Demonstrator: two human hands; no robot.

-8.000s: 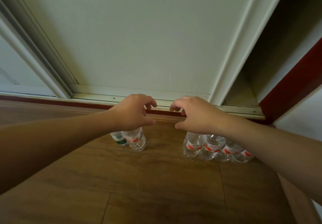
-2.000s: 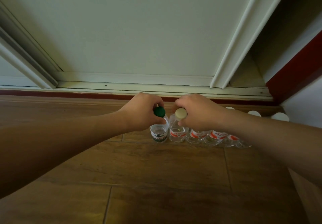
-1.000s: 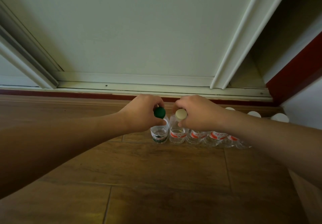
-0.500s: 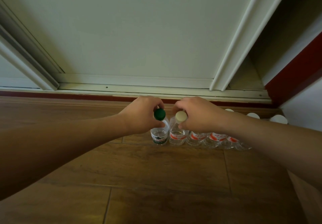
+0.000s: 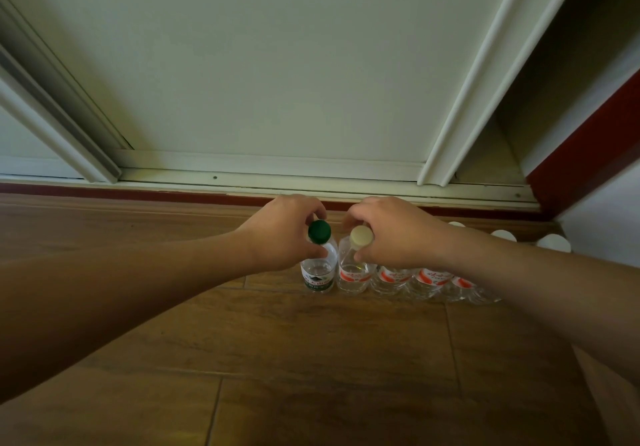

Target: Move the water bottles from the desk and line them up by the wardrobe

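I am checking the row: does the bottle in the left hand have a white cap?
No, the left hand grips the green-capped bottle, while the pale-capped bottle is in the right hand.

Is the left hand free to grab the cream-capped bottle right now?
Probably not: the left hand grips the green-capped bottle, and the right hand is wrapped round the neck of the cream-capped bottle.

Left hand (image 5: 280, 236) covers the neck of the green-capped bottle (image 5: 318, 274), right hand (image 5: 398, 234) that of the cream-capped bottle (image 5: 353, 272). Past the right hand, the forearm (image 5: 502, 269) blocks the red-labelled bottles (image 5: 429, 278), necks unseen, only white caps (image 5: 504, 236) peeking over. Label print: too small to read.
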